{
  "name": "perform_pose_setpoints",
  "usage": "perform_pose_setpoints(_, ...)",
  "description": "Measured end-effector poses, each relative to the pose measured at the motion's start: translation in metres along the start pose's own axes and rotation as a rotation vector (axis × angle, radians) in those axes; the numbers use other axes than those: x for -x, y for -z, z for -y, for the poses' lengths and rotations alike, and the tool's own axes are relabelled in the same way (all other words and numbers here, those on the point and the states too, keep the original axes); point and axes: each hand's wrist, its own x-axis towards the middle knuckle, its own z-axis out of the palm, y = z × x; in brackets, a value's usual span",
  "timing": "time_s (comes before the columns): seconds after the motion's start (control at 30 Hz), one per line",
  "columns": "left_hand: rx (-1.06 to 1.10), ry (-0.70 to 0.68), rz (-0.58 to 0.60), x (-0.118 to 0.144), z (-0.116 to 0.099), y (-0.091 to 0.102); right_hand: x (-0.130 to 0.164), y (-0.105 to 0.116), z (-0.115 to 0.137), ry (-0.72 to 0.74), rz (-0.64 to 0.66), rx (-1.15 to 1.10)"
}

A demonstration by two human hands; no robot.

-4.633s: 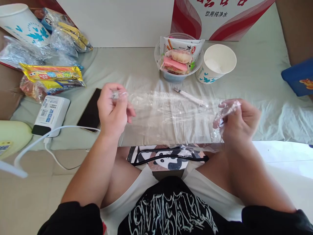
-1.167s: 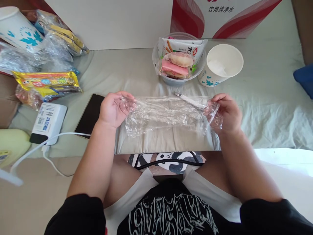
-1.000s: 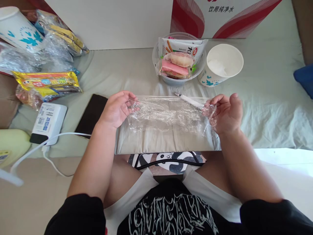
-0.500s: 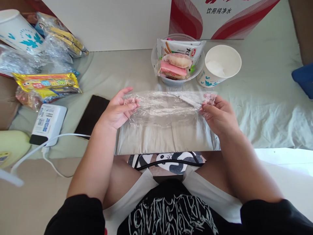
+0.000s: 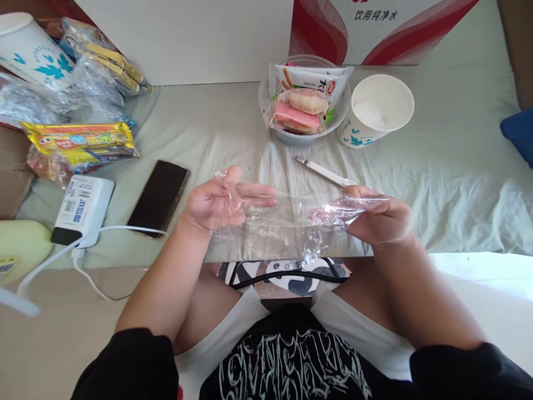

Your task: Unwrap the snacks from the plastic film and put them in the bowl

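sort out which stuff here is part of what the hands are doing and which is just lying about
In hand:
left hand
right hand
crumpled clear plastic film stretched between them

Lying about:
black phone
white pen-shaped tool
clear bowl of wrapped snacks
white paper cup
white power bank
yellow snack packet

Single head-worn view, facing forward and down, close over the cloth-covered surface (image 5: 208,119)
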Motion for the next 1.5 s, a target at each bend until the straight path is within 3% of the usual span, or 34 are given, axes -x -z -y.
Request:
perform_pose_setpoints(0.13, 0.220, 0.105, 0.164, -0.007, 0.015, -0.018, -0.005, -0.012, -0.011, -0.022, 0.052, -0.072)
perform_pose_setpoints(0.27, 0.308, 0.075, 0.139, -0.015, 0.032, -0.039, -0.012, -0.026, -0.026, -0.088, 0.120, -0.205)
perform_pose_setpoints(0.43, 0.248, -0.031, 0.175, -0.025, 0.050, -0.054, -0.014, -0.038, -0.035, 0.017, -0.049, -0.165)
perform_pose_setpoints(0.63, 0.065, -0.226, 0.148, -0.022, 0.055, -0.062, -0.011, -0.045, -0.047, 0.072, -0.130, -0.013)
perform_pose_setpoints(0.8, -0.006, -0.207, 0.197, -0.018, 0.057, -0.060, -0.008, -0.049, -0.054, 0.196, -0.349, 0.104)
perform_pose_setpoints(0.9, -0.026, -0.204, 0.243, -0.019, 0.058, -0.058, -0.005, -0.048, -0.051, 0.206, -0.298, 0.204)
perform_pose_setpoints(0.97, -0.025, -0.213, 0.194, -0.020, 0.058, -0.056, -0.003, -0.047, -0.048, 0.129, -0.255, 0.184)
perform_pose_setpoints(1.03, 0.009, -0.237, 0.076, -0.021, 0.055, -0.056, -0.004, -0.044, -0.047, 0.055, -0.297, 0.115)
perform_pose_setpoints(1.17, 0.121, -0.320, -0.211, -0.025, 0.049, -0.056, -0.006, -0.036, -0.049, 0.084, -0.336, 0.087)
perform_pose_setpoints(1.33, -0.007, -0.427, -0.364, -0.029, 0.053, -0.052, -0.008, -0.036, -0.043, 0.019, -0.316, 0.343)
perform_pose_setpoints(1.43, -0.127, -0.537, -0.463, -0.032, 0.053, -0.036, -0.009, -0.038, -0.037, 0.024, -0.364, 0.377)
perform_pose_setpoints(1.5, -0.218, -0.620, -0.479, -0.031, 0.048, -0.023, -0.009, -0.037, -0.034, 0.008, -0.326, 0.364)
